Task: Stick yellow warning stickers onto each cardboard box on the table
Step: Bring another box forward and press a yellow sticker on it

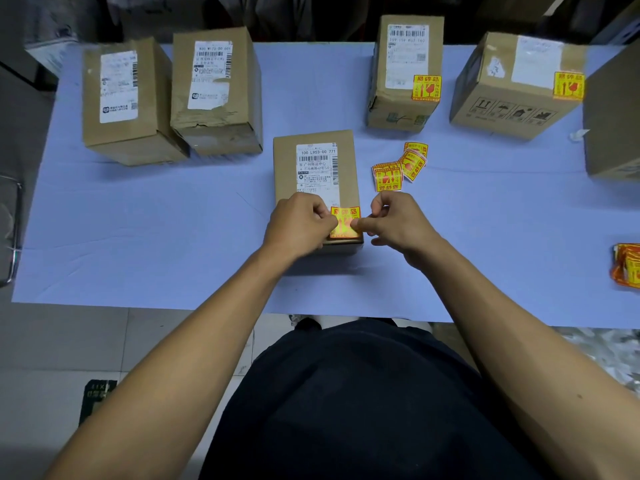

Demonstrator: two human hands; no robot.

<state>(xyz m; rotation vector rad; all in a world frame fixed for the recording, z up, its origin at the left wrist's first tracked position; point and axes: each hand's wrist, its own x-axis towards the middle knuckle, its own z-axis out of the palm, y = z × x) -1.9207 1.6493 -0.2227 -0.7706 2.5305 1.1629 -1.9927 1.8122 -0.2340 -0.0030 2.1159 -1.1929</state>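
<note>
On the table, covered in pale blue, a small cardboard box stands nearest the person, closed, its contents hidden, a white shipping label on its top. A yellow warning sticker lies on the near right corner of that top. The left hand has its fingers curled, thumb tip pressing the sticker's left edge; the right hand is curled too, thumb laid across the sticker's right side, and whether its fingers pinch anything else I cannot tell. Two closed boxes at the far left, the left box and its neighbour, touch each other and carry only white labels. At the far right, a tall box and a wider box each bear a yellow sticker already. Loose stickers lie just right of the near box, and a bundle of stickers sits at the right edge.
</note>
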